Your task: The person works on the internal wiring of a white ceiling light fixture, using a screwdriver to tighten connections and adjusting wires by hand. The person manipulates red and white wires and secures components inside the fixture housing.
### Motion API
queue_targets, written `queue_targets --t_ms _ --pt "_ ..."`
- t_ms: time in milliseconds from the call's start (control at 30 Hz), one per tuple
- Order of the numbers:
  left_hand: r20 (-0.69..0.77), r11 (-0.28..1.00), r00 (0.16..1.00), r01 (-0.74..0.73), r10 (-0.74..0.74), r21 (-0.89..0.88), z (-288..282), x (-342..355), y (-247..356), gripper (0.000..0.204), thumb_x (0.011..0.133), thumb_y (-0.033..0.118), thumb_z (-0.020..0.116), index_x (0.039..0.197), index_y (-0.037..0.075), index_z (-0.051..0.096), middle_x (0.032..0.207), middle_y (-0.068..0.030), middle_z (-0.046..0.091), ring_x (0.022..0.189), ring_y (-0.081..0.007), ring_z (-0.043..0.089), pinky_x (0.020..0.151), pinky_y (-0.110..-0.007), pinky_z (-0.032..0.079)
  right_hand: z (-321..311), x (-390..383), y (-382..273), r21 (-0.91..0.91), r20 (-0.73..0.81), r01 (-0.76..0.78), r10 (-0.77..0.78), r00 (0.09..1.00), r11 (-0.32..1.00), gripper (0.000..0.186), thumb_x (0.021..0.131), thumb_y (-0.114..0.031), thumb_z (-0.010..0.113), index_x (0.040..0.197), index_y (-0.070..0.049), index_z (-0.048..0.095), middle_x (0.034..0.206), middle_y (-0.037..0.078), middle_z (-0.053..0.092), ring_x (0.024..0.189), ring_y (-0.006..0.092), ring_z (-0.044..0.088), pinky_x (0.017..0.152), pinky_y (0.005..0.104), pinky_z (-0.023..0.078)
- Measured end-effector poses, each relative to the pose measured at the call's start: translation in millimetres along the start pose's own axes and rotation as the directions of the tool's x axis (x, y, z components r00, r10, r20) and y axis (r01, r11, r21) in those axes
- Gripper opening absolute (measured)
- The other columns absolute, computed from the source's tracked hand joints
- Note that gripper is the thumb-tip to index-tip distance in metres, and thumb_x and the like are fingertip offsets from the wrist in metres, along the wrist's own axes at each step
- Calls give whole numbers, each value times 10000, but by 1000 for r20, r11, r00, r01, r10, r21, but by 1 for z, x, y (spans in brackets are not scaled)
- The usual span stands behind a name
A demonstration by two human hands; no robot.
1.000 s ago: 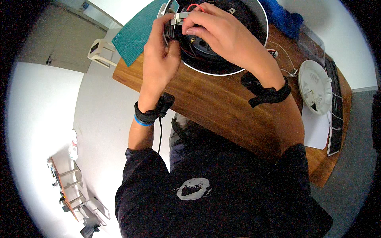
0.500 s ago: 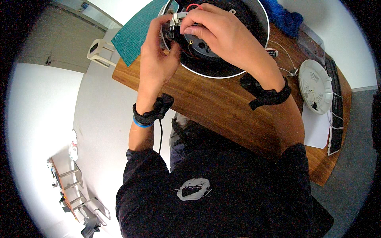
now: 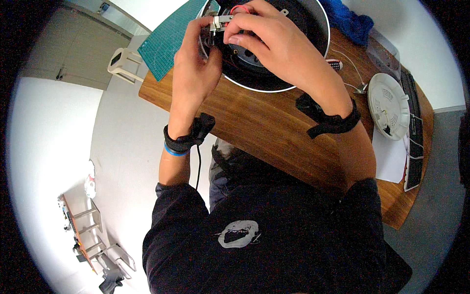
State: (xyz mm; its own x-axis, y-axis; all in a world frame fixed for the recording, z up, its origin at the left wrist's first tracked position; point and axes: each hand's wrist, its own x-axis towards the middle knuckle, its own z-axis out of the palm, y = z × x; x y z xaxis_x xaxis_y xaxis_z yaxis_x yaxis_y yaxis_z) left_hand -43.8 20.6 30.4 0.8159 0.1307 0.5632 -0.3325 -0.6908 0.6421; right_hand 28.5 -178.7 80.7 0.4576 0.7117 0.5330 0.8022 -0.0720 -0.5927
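At the top of the view lies a round black housing [image 3: 264, 82] with a white rim, open upward, with a dark inner assembly and a red wire [image 3: 240, 8] inside. My left hand [image 3: 193, 73] reaches over its left side, index finger against a small pale bracket-like part [image 3: 220, 22] and thumb lower down. Curled from the other side, my right hand [image 3: 271, 36] pinches the right end of that same part. The fingertips hide some of its shape. A small brass-coloured fitting [image 3: 235, 51] shows below the right fingers.
The housing stands on a wooden table [image 3: 274, 132], partly over a green cutting mat [image 3: 164, 49]. To the right are a white round cover [image 3: 389, 108], a white sheet [image 3: 389, 161], a black keyboard [image 3: 415, 142], thin white cables and blue cloth [image 3: 350, 22].
The housing has shifted slightly up and to the left. Both hands stay on the pale part, with only small movements of the fingers.
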Motion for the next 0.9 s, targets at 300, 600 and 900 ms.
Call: queue_targets --t_ms 300,600,900 --pt "-13 997 999 46 -45 54 0 -1 7 463 948 -36 674 1386 55 559 1169 -58 684 1043 -119 627 919 -291 527 -4 -17 -19 -98 -270 144 -166 948 985 103 955 -62 703 1015 8 656 1039 129 589 942 290 634 829 373 546" --pt "-12 998 999 44 -44 53 3 5 6 491 929 -32 688 1393 73 566 1173 -107 725 1058 -150 671 930 -319 544 19 -17 5 -263 -151 221 -266 952 939 156 947 -53 705 1099 -19 707 1031 147 651 931 367 677 797 426 553" --pt "-11 993 1000 18 -17 120 2 8 18 489 921 -17 647 1391 89 563 1069 -129 727 959 -172 684 863 -334 557 13 4 26 -500 -23 277 -333 943 820 123 908 -94 655 1001 -26 698 976 141 705 899 364 726 757 454 607"
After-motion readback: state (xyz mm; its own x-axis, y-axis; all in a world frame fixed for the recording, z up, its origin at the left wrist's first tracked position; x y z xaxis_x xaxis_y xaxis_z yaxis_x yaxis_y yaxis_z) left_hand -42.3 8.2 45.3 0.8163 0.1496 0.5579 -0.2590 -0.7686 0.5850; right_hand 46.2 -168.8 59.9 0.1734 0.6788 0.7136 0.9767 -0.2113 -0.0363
